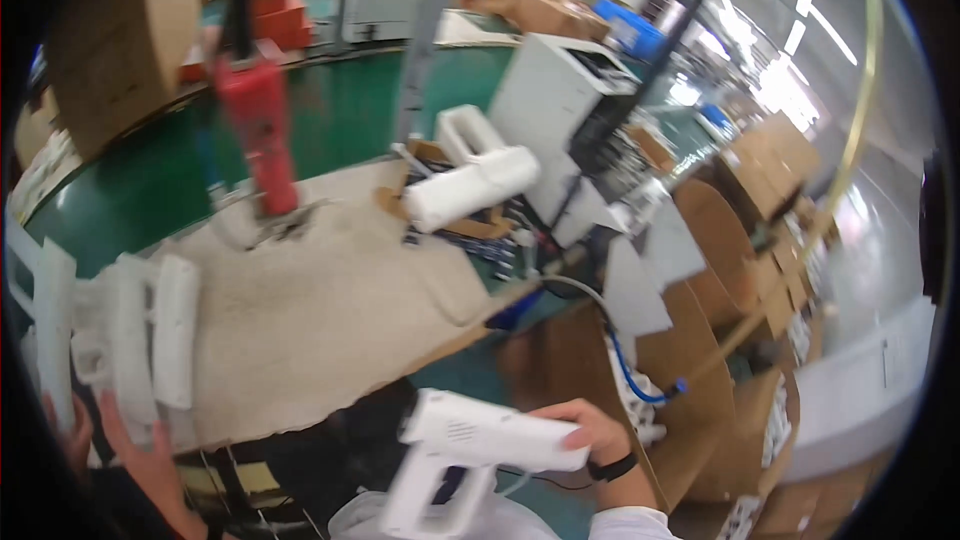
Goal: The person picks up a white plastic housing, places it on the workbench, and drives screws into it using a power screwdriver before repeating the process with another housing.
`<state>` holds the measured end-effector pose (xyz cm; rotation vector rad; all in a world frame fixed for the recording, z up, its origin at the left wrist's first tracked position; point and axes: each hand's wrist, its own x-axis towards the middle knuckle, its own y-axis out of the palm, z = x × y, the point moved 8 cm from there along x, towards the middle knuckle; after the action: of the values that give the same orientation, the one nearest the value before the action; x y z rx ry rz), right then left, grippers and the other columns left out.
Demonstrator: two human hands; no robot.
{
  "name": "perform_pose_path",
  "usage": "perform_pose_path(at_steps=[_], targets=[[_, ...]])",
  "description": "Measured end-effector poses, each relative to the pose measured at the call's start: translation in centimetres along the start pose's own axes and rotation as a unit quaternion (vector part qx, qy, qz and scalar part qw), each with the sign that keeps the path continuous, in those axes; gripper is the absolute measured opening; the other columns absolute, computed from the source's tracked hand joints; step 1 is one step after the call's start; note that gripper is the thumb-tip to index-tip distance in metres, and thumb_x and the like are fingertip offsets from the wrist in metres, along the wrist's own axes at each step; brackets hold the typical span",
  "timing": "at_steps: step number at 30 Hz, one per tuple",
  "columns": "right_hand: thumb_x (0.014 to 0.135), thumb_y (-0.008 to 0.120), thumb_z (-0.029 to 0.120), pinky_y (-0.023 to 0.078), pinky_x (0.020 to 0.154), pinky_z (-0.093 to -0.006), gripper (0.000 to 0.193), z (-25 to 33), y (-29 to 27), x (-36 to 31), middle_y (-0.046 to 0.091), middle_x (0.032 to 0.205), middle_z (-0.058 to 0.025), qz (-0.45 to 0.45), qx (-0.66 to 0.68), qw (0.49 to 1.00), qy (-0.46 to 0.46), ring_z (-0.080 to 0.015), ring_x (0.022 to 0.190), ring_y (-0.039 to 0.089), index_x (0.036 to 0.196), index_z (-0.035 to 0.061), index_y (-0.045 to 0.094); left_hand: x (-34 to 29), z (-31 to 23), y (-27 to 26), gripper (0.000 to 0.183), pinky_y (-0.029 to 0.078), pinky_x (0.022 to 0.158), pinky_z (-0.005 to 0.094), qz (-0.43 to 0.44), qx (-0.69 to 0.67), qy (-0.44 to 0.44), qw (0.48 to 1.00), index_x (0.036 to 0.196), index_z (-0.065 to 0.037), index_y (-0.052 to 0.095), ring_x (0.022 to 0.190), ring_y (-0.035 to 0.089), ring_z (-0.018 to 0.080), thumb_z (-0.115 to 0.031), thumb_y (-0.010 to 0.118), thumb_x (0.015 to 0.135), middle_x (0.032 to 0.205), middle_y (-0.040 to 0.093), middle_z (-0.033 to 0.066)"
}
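Observation:
A white pistol-shaped device (pixel 500 432) with a looped handle and small vent slots is in my right hand (pixel 595 435), low in the middle. The fingers wrap around its right end. My left hand (pixel 142 460) has its fingers stretched out and apart at the lower ends of several white plastic housings (pixel 174 340) standing in a row at the left. It touches or nearly touches them. More fingers (pixel 76 435) show at the far left; whose they are I cannot tell.
A beige mat (pixel 320 320) covers the bench. A red tool (pixel 262 130) hangs over it. Another white pistol-shaped device (pixel 475 185) lies at the back, by a light grey machine (pixel 550 100). Cardboard boxes (pixel 690 390) stand on the right, with a blue-ended hose (pixel 640 385) above one.

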<state>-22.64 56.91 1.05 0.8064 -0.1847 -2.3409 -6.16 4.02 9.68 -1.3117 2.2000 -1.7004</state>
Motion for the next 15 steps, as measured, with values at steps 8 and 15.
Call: perform_pose_path(at_steps=[8,15], targets=[[0.076,0.053,0.042,0.049,0.042,-0.0339,0.043,-16.5,-19.1,-29.1,0.067,0.083,-0.0116,-0.592,0.210,0.765,-0.146,-0.0231,0.065,0.065,0.097,0.0050,0.061,2.7,-5.7,2.7,0.064,0.024,0.110,0.0424,0.122,-0.092,-0.138,0.979,0.140,-0.002,0.034,0.135,0.030,0.0306,-0.005,0.061,0.081,0.144,0.036,0.0168],[0.087,0.049,0.051,0.047,0.050,-0.0295,0.054,-18.1,-16.9,-25.9,0.064,0.087,-0.0150,-0.494,0.251,0.833,0.010,-0.0259,0.065,0.061,0.105,0.0006,0.058,10.8,-4.3,-5.6,0.058,0.031,0.104,0.0427,-0.028,0.179,0.113,0.977,0.129,-0.003,0.041,0.124,0.039,0.0315,-0.007,0.065,0.077,0.131,0.042,0.0159]])
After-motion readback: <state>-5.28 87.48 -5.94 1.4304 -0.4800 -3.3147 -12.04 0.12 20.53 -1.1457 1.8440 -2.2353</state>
